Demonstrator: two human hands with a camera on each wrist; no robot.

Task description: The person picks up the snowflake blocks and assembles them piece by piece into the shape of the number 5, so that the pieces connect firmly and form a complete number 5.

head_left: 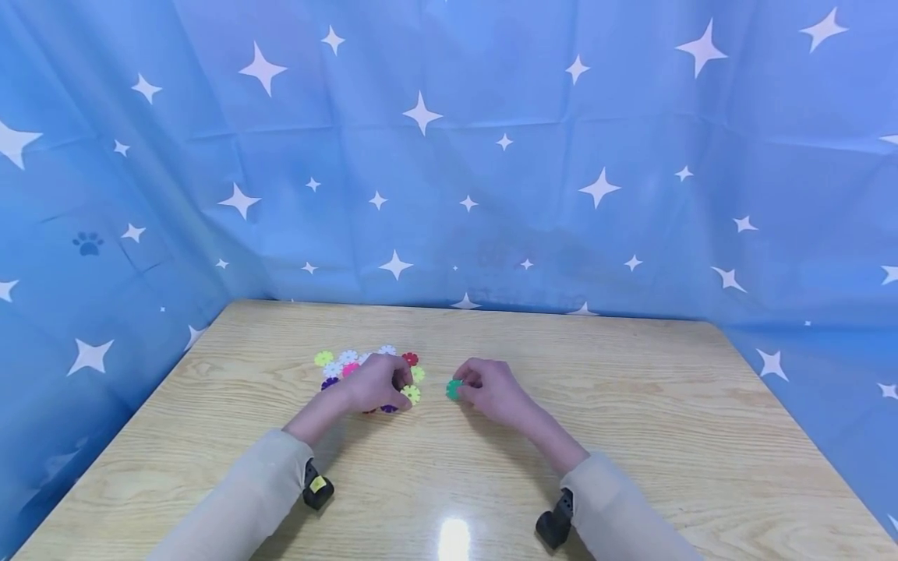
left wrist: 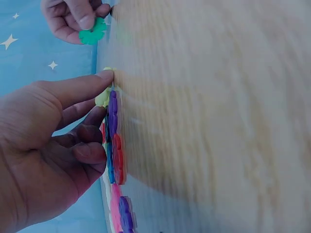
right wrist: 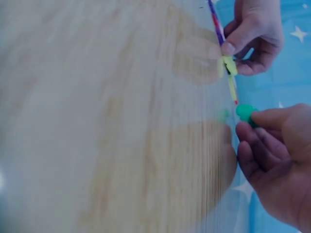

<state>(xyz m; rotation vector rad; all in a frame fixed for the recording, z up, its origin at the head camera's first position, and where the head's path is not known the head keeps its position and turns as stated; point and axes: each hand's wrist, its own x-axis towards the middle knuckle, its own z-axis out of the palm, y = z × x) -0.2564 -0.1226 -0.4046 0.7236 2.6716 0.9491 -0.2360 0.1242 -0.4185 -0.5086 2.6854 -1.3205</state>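
Observation:
My right hand (head_left: 494, 392) pinches a green plastic snowflake disc (head_left: 454, 389) between thumb and fingers, close over the table right of the pile. In the right wrist view the green disc (right wrist: 246, 112) sits at the fingertips. With thumb and fingers my left hand (head_left: 379, 383) pinches a yellow-green snowflake disc (head_left: 411, 395) at the pile's right edge. That yellow-green disc (left wrist: 103, 97) is partly hidden behind the fingers in the left wrist view. Under and around the left hand lie more discs, among them a purple disc (left wrist: 113, 113) and a red disc (left wrist: 118, 159).
The pile's other discs include a white disc (head_left: 348, 356), a pink disc (head_left: 350, 370), a dark red disc (head_left: 410, 359) and a yellow disc (head_left: 323, 358). They lie on a wooden table (head_left: 631, 405). A blue star-patterned curtain (head_left: 491, 234) hangs behind and beside it.

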